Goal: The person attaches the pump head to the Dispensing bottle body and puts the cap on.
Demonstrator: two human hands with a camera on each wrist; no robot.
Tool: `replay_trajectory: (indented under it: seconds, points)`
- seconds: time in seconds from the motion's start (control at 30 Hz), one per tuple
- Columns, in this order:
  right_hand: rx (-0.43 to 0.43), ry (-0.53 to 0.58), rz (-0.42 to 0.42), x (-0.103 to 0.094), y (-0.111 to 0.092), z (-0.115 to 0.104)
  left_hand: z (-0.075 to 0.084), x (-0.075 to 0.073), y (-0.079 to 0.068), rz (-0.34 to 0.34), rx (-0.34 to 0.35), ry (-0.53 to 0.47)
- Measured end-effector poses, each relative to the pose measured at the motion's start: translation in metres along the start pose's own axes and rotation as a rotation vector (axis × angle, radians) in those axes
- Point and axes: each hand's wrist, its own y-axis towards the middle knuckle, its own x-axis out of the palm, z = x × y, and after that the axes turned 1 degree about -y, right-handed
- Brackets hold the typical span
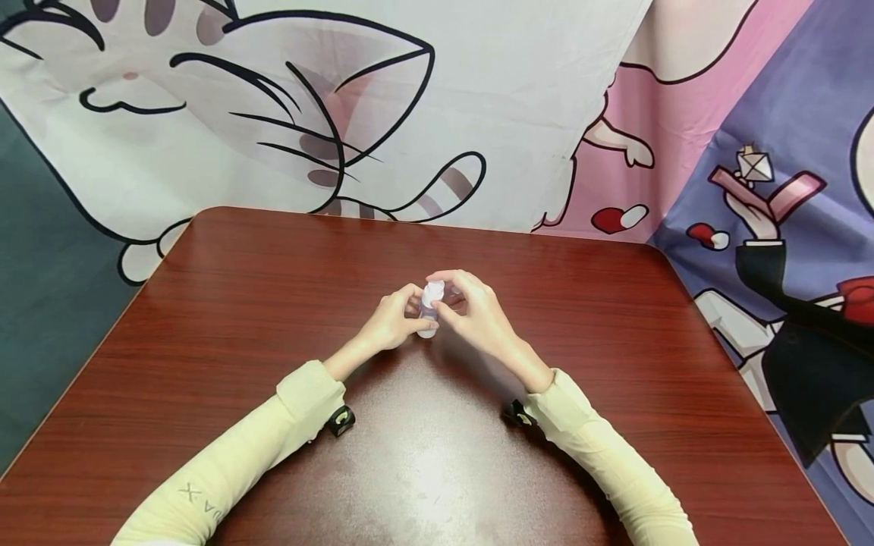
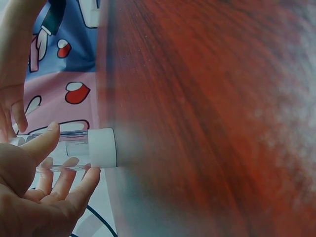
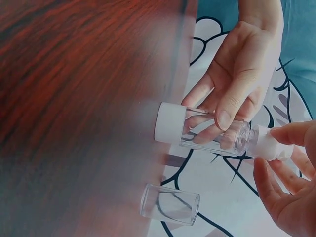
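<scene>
A small clear bottle [image 1: 429, 312] stands upright near the middle of the table. In the right wrist view its transparent body [image 3: 207, 132] has a white base [image 3: 169, 122] close over the tabletop and a white top [image 3: 266, 143] at the neck. My left hand [image 1: 392, 318] grips the body from the left, thumb on the near side and fingers behind. From the right, my right hand [image 1: 481, 315] pinches the white top between thumb and fingers. A clear, hollow cap [image 3: 170, 204] stands on the table beside the bottle, mostly hidden behind the right hand in the head view.
The reddish-brown wooden table [image 1: 273, 280] has rounded far corners. Behind it hangs a cartoon-printed cloth [image 1: 532, 91], with a teal surface [image 1: 48, 303] at the left. Each light-yellow sleeve has a small black device [image 1: 341, 419] at the wrist.
</scene>
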Motion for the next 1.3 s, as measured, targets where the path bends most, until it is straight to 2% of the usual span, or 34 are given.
replay_trajectory:
  seconds: [0.33,0.97,1.13,1.3]
  points:
    - [-0.011,-0.04,-0.007,0.0011,-0.0006,0.0022,0.0011,-0.0004,-0.0007,-0.006,-0.007,-0.014]
    - [-0.018,-0.028,-0.001,0.002,-0.0009,0.0035,0.0007,0.0002,-0.0008,-0.009,-0.01,-0.026]
    - [-0.007,-0.005,0.002,0.0009,0.0,0.0022,0.0002,0.0002,-0.0011,-0.009,-0.016,-0.028]
    - [0.041,0.056,-0.02,0.0005,0.0012,0.0001,0.0003,0.0,-0.001,-0.005,-0.013,-0.018]
